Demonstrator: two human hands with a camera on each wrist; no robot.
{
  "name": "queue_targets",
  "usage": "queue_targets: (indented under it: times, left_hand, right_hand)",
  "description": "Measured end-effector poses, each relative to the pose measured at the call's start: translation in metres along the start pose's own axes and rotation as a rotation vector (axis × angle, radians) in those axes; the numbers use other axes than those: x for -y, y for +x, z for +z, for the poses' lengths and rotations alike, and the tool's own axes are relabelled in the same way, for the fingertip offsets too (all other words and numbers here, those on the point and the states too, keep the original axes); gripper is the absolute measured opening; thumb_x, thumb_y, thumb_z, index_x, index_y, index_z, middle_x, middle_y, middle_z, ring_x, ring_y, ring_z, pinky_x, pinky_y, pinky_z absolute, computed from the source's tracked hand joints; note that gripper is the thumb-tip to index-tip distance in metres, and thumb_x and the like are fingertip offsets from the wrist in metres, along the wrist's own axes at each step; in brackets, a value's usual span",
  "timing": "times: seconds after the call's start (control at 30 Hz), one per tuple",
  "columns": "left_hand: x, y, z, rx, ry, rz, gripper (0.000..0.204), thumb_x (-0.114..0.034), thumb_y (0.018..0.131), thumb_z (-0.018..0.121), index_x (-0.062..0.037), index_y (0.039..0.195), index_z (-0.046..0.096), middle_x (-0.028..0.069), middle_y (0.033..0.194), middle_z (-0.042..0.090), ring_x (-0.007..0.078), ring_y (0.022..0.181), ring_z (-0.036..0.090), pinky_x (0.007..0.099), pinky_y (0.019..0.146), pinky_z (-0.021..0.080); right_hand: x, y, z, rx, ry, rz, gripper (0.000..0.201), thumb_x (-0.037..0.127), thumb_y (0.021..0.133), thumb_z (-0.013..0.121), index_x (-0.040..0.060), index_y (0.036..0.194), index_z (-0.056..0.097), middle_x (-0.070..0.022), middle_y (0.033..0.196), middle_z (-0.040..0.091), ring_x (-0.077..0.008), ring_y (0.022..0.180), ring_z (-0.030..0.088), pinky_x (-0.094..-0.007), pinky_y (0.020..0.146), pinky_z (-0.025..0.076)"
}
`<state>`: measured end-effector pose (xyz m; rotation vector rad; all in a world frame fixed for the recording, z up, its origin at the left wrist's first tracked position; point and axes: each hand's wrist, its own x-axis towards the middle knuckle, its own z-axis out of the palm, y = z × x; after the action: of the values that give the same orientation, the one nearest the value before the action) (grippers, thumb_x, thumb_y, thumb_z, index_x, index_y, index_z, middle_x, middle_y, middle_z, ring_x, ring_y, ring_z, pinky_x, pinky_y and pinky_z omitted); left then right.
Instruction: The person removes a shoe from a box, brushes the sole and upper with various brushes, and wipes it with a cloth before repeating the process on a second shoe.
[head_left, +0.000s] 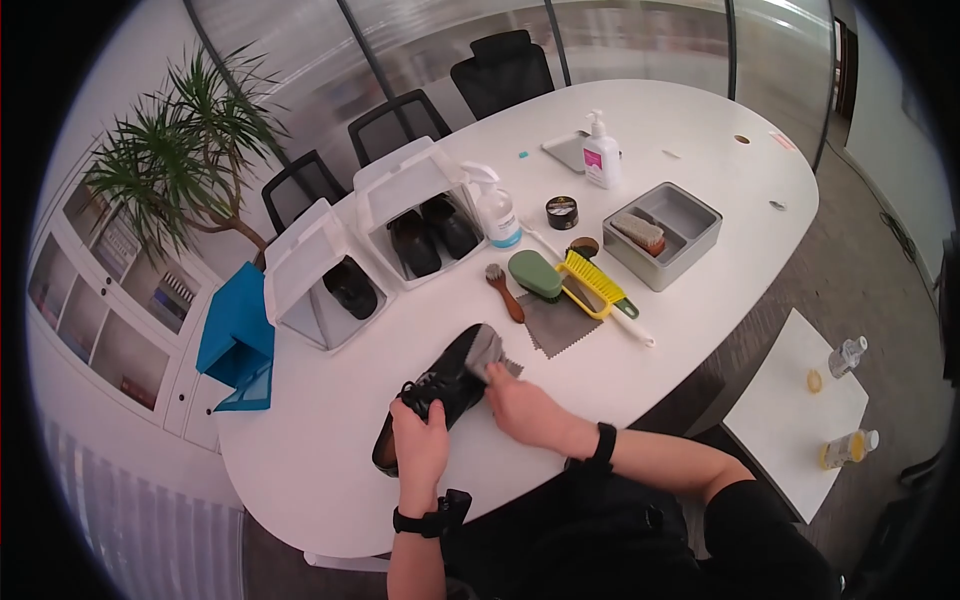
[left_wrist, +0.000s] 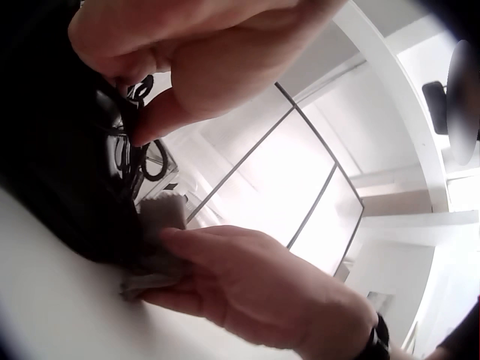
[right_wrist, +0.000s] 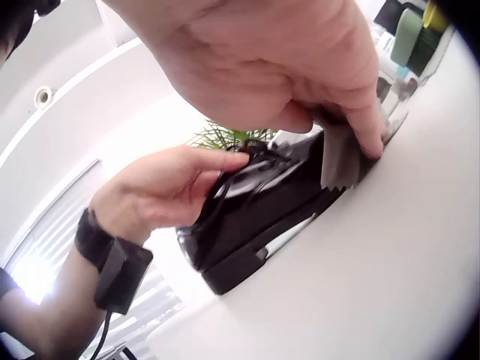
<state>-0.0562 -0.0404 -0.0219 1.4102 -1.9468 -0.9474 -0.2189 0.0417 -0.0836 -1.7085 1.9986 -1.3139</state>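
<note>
A black lace-up leather shoe [head_left: 447,385] lies on the white table with its toe pointing away. My left hand [head_left: 420,440] grips it at the opening beside the laces, thumb on top, as the right wrist view also shows with the left hand [right_wrist: 161,187]. In my right hand [head_left: 527,408] is a grey cloth [head_left: 488,352] with zigzag edges, pinched between thumb and fingers and laid over the toe. The left wrist view shows the right hand [left_wrist: 255,281] holding the cloth [left_wrist: 163,214] against the shoe's front. Part of the toe is hidden under the cloth.
Beyond the shoe lie a wooden-handled brush [head_left: 505,292], a green brush [head_left: 535,273], a yellow brush [head_left: 590,285] and another grey cloth [head_left: 555,335]. White shoe boxes [head_left: 330,325] holding black shoes stand at left, near a blue bag [head_left: 240,340]. A grey metal box [head_left: 665,262] sits at right.
</note>
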Motion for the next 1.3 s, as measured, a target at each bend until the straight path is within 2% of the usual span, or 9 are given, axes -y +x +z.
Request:
queue_targets:
  times: [0.17,0.3,0.57,0.67,0.97,1.03,1.07,1.17,1.3]
  left_hand:
    - [-0.001,-0.005,-0.002,0.079,-0.488,-0.049,0.032,-0.004,0.099,0.061,0.0099,0.126,0.049,0.0138,0.112,0.067,0.0162,0.099,0.064,0.0293,0.09,0.051]
    - [-0.002,-0.005,-0.017,0.238,-0.68,-0.033,0.032,0.0,0.101,0.058,0.0095,0.13,0.049,0.0122,0.121,0.067,0.0151,0.109,0.064,0.0276,0.098,0.049]
    - [0.008,0.001,-0.046,0.35,-0.621,-0.192,0.026,-0.006,0.102,0.054,0.0077,0.124,0.056,0.0135,0.123,0.067,0.0206,0.112,0.064,0.0303,0.102,0.048]
    - [0.041,0.018,-0.046,0.509,-1.32,-0.333,0.025,-0.017,0.103,0.051,0.0033,0.115,0.061,0.0187,0.125,0.065,0.0314,0.119,0.06,0.0446,0.111,0.044]
    - [0.012,0.003,-0.026,0.385,-1.34,-0.369,0.035,-0.025,0.108,0.046,0.0017,0.129,0.055,0.019,0.134,0.064,0.03,0.127,0.058,0.041,0.113,0.041]
    - [0.002,-0.003,-0.025,0.36,-1.343,-0.364,0.031,-0.025,0.107,0.049,-0.0007,0.125,0.056,0.0168,0.13,0.065,0.0286,0.123,0.06,0.0399,0.111,0.043]
    - [0.0,-0.004,-0.025,0.331,-1.35,-0.358,0.028,-0.025,0.106,0.051,-0.0032,0.122,0.056,0.0145,0.127,0.067,0.0272,0.119,0.062,0.0388,0.109,0.045]
    - [0.013,-0.006,-0.021,0.315,-1.366,-0.323,0.041,-0.031,0.109,0.047,0.0004,0.136,0.053,0.0187,0.141,0.06,0.0283,0.129,0.056,0.0406,0.114,0.04]
    - [-0.016,-0.022,-0.019,0.205,-1.453,-0.399,0.032,-0.029,0.107,0.055,-0.0064,0.129,0.057,0.0086,0.126,0.066,0.0237,0.121,0.061,0.038,0.11,0.044]
  right_hand:
    - [0.012,-0.024,0.01,0.088,-0.074,-0.338,0.034,0.011,0.101,0.054,-0.0144,0.124,0.057,-0.034,0.122,0.064,-0.0447,0.112,0.065,-0.0433,0.095,0.056]
    - [0.05,-0.009,-0.064,0.905,0.33,-0.212,0.026,0.021,0.105,0.05,-0.001,0.099,0.064,-0.0213,0.09,0.069,-0.0426,0.091,0.065,-0.0416,0.081,0.054]
    - [0.007,0.023,-0.128,0.223,0.577,0.35,0.035,0.033,0.107,0.054,0.0008,0.097,0.064,0.0023,0.077,0.056,-0.0076,0.073,0.051,-0.0289,0.064,0.044]
    - [-0.001,0.029,-0.142,0.115,0.409,0.345,0.031,0.03,0.106,0.057,0.0011,0.099,0.064,0.0027,0.077,0.056,-0.007,0.072,0.05,-0.0277,0.064,0.044]
    - [0.045,0.055,-0.053,0.204,0.392,0.169,0.027,0.026,0.105,0.062,0.0037,0.118,0.07,-0.0052,0.096,0.071,-0.0119,0.096,0.065,-0.0272,0.081,0.051]
    - [0.018,0.054,0.014,-0.051,0.019,-0.354,0.03,0.029,0.106,0.06,0.0058,0.122,0.07,-0.0108,0.121,0.073,-0.0277,0.124,0.063,-0.0439,0.104,0.047]
    - [0.037,0.049,0.008,0.116,0.122,-0.133,0.035,0.032,0.108,0.054,0.0073,0.128,0.069,-0.0138,0.143,0.064,-0.037,0.146,0.044,-0.0589,0.121,0.027]
    - [0.024,0.065,0.008,0.195,0.051,-0.127,0.04,0.033,0.111,0.049,0.0076,0.136,0.065,-0.0142,0.148,0.06,-0.0359,0.15,0.041,-0.0681,0.122,0.017]
    - [0.033,0.075,-0.002,0.269,0.208,-0.096,0.042,0.027,0.112,0.045,0.0078,0.148,0.055,-0.0145,0.149,0.058,-0.0382,0.152,0.037,-0.0549,0.128,0.019]
